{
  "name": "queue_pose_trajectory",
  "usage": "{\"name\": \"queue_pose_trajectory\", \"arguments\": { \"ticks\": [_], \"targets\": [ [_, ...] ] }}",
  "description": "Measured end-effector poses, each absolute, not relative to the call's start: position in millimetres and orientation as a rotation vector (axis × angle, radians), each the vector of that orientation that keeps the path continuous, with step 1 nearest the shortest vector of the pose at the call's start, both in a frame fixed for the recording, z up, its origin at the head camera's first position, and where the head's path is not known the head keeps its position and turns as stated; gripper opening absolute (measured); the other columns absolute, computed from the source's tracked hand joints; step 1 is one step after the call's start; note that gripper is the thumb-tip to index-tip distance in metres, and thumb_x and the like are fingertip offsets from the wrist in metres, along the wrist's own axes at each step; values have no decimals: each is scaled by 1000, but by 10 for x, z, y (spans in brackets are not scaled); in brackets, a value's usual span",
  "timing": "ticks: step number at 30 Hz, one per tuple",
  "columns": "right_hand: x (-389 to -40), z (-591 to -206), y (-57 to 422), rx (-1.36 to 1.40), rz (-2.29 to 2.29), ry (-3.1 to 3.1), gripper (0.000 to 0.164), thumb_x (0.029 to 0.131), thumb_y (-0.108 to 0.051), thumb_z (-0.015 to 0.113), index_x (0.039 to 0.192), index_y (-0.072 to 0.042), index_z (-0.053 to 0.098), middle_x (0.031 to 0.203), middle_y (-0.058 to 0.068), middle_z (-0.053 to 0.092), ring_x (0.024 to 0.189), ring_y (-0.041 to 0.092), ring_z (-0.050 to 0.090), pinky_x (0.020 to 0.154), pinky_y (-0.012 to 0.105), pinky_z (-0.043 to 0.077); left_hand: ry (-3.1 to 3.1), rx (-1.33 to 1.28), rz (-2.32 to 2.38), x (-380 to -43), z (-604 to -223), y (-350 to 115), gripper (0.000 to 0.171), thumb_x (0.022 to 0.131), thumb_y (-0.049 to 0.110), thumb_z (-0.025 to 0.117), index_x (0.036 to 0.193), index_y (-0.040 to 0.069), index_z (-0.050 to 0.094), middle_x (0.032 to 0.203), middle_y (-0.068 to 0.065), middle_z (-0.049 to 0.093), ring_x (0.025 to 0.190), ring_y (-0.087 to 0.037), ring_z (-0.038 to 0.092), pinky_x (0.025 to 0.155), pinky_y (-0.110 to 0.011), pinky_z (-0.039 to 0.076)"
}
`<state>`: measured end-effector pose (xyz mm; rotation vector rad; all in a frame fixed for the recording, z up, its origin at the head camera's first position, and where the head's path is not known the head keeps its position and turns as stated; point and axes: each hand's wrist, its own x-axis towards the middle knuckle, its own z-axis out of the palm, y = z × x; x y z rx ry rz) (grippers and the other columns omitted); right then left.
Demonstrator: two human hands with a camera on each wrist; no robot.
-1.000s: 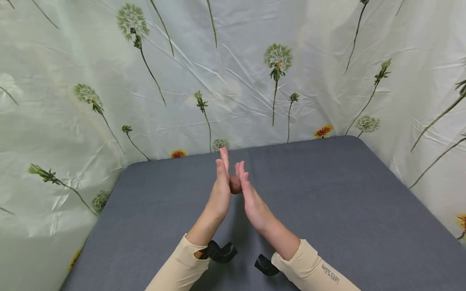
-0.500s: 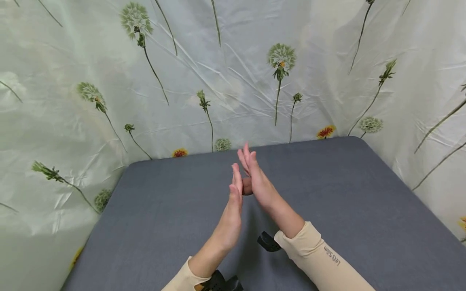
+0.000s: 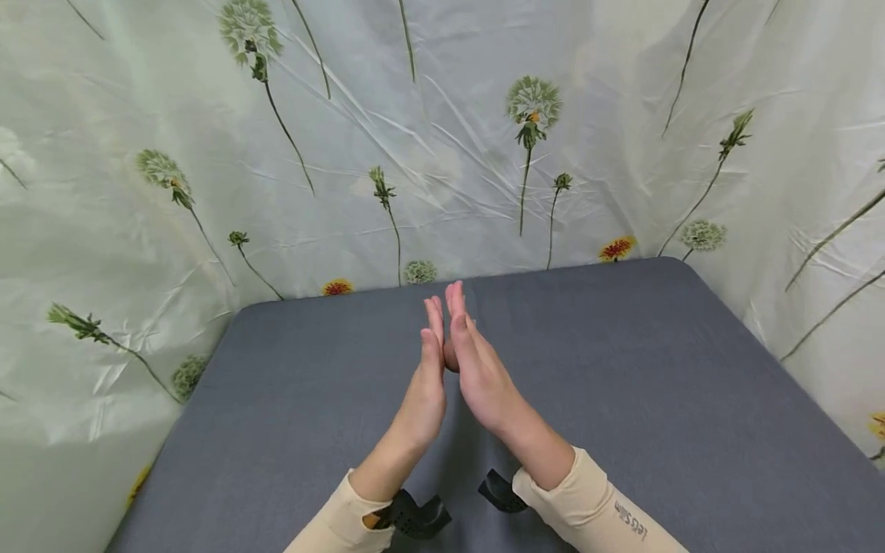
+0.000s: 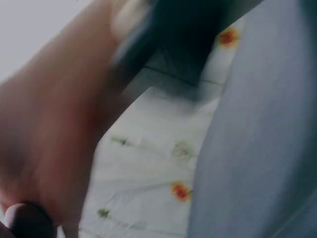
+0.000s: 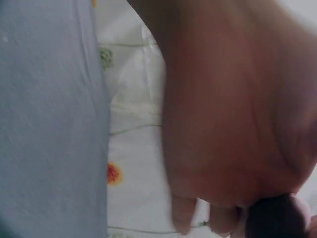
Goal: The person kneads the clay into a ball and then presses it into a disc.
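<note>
Between my two palms sits a small brown ball [image 3: 451, 357], smooth and clay-like, mostly covered by the hands in the head view. My left hand [image 3: 423, 395] presses it from the left with straight fingers pointing away from me. From the right my right hand [image 3: 485, 384] presses the same ball, its fingers also straight and reaching slightly farther forward. The left wrist view is blurred and has the dark ball [image 4: 30, 221] at its lower left, by the hand. At the bottom of the right wrist view the ball [image 5: 277, 218] lies against the finger side of the palm.
A grey cloth-covered table [image 3: 608, 369] spreads below the hands. Behind it and at both sides hangs a pale curtain [image 3: 456, 138] printed with dandelions. Black wrist mounts [image 3: 420, 516] stick out from the beige sleeves [image 3: 588, 499].
The hands slide back and forth against each other around the ball. Half a second ago the left was drawn back; now it is farther forward, and the right has come back and leftward.
</note>
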<state>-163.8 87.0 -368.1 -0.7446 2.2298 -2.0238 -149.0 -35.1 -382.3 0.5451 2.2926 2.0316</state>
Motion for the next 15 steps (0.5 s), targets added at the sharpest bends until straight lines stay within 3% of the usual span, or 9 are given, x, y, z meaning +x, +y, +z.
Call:
{"name": "queue_pose_trajectory", "arguments": {
  "ticks": [3, 6, 10, 15],
  "targets": [
    [-1764, -3622, 912, -683, -2050, 2170, 76, 113, -66, 10, 174, -23, -4, 182, -3, 9, 169, 18, 9, 135, 57, 8, 2300, 612, 2003, -1330, -3895, -298, 70, 113, 58, -4, 169, 19, -21, 181, 3, -17, 167, -25, -18, 132, -67, -5],
    [-1856, -3655, 942, -628, -2077, 2060, 84, 107, -76, 8, 174, -26, -3, 181, -3, 13, 169, 20, 13, 135, 60, 4, 2322, 653, 1986, -1235, -3888, -274, 68, 114, 56, -5, 170, 20, -19, 180, 6, -19, 167, -25, -21, 131, -68, -6],
    [-1849, -3790, 897, -631, -2067, 1947, 89, 106, -78, 5, 174, -22, -4, 182, -1, 8, 170, 20, 5, 134, 60, -3, 2404, 635, 1999, -1309, -3805, -334, 79, 108, 70, -5, 172, 23, -12, 179, 11, -19, 167, -21, -23, 130, -67, -10],
    [-1683, -3897, 771, -696, -2033, 1953, 83, 110, -70, 4, 173, -18, -10, 183, 0, -3, 169, 20, -10, 132, 65, -7, 2383, 562, 2096, -1598, -3710, -488, 94, 98, 86, -3, 171, 28, -13, 179, 15, -15, 166, -14, -19, 132, -62, -10]
  ]
}}
